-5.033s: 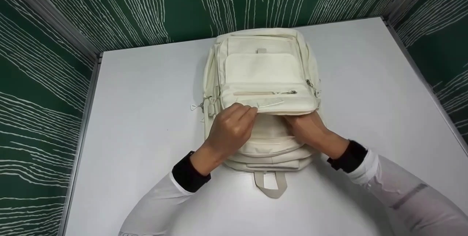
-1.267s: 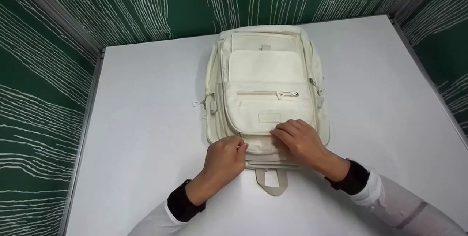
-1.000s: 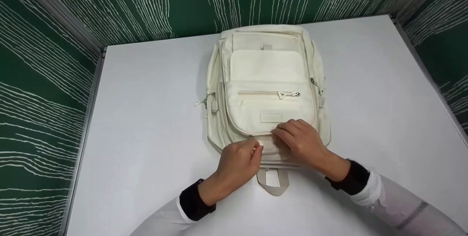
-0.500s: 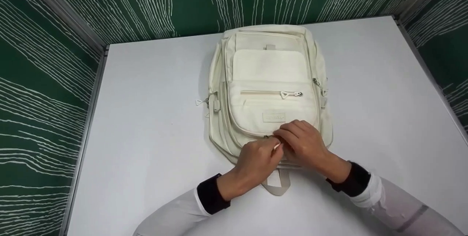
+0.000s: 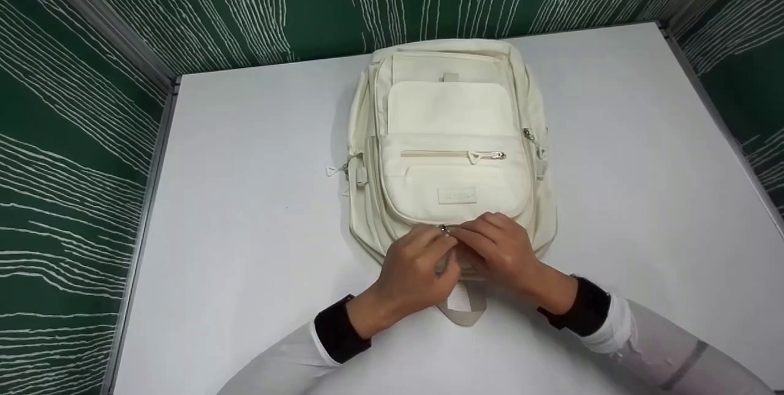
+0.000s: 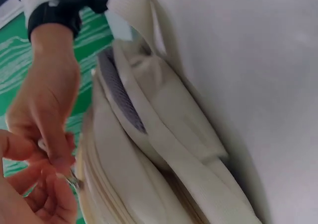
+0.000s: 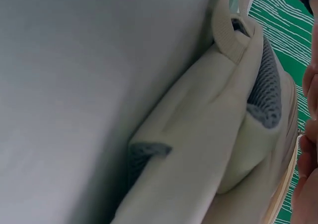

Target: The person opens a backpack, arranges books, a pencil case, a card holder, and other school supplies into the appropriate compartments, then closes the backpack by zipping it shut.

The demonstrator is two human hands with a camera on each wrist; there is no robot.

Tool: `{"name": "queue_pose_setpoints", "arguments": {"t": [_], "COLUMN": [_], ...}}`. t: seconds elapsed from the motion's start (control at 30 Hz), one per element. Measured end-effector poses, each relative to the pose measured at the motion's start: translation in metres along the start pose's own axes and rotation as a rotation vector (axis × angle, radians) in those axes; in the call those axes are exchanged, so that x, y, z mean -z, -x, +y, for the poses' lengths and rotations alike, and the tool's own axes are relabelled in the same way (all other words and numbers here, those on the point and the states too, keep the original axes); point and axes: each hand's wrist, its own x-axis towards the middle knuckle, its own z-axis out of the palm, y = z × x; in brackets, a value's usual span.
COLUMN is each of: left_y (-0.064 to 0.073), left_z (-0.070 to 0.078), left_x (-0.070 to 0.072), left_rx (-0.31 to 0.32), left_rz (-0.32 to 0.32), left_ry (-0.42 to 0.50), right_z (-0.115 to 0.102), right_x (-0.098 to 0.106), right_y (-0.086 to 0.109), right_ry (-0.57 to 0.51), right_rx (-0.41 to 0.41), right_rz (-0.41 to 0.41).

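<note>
A cream backpack (image 5: 453, 107) lies on its back, its top carry loop (image 5: 463, 318) toward me. Both hands meet at the curved zipper of its front pocket (image 5: 422, 193), beside the metal zipper slider (image 5: 444, 229). With thumb and fingers my right hand (image 5: 505, 251) pinches the white zipper pull (image 6: 42, 144), mostly hidden in the head view. My left hand (image 5: 413, 269) is close against it, thumb apart from loosely bent fingers; in the left wrist view those fingers (image 6: 52, 194) lie next to the slider. The right wrist view catches the hands only at its edge.
The white table (image 5: 245, 199) surrounds the bag, with green, white-streaked walls (image 5: 331, 9) behind and at the sides. A small pocket's zipper pull (image 5: 476, 157) and a side pull (image 5: 334, 171) hang loose. A padded strap (image 7: 208, 129) shows beneath the bag.
Earlier the right hand reached under the lifted pocket flap, which now lies flat. The left hand drew the zipper rightward along the pocket's edge, then loosened; the right hand took the pull.
</note>
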Motion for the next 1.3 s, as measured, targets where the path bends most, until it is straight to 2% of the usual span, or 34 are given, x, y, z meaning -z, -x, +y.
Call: {"name": "queue_pose_setpoints", "arguments": {"t": [0.07, 0.17, 0.27, 0.4, 0.5, 0.73, 0.9, 1.07, 1.3], "left_y": [-0.001, -0.004, -0.008, -0.01, -0.011, -0.01, -0.008, -0.006, -0.004], "left_z": [-0.009, -0.021, -0.027, -0.029, -0.029, -0.03, -0.029, -0.028, -0.027], "left_x": [0.003, 0.009, 0.013, 0.015, 0.015, 0.015, 0.015, 0.014, 0.014], "left_rx": [-0.044, -0.075, -0.112, -0.18, -0.2, -0.169, -0.166, -0.162, -0.152], "left_rz": [-0.003, -0.049, -0.098, -0.118, -0.123, -0.104, -0.073, -0.064, -0.078], "left_ry": [-0.115, -0.279, -0.364, -0.397, -0.424, -0.379, -0.366, -0.366, -0.361], "right_z": [-0.003, -0.009, -0.015, -0.02, -0.02, -0.011, 0.001, 0.019, 0.048], "right_x": [0.002, 0.007, 0.012, 0.018, 0.022, 0.042, 0.058, 0.074, 0.087], "right_y": [0.0, 0.0, 0.0, 0.0, 0.002, 0.014, 0.027, 0.038, 0.046], "right_ry": [0.013, 0.034, 0.055, 0.049, 0.034, 0.041, 0.102, 0.172, 0.221], "right_rx": [-0.011, -0.039, -0.079, -0.152, -0.204, -0.29, -0.325, -0.335, -0.415], "right_rz": [-0.008, -0.013, -0.032, -0.084, -0.112, -0.122, -0.106, -0.075, -0.049]}}
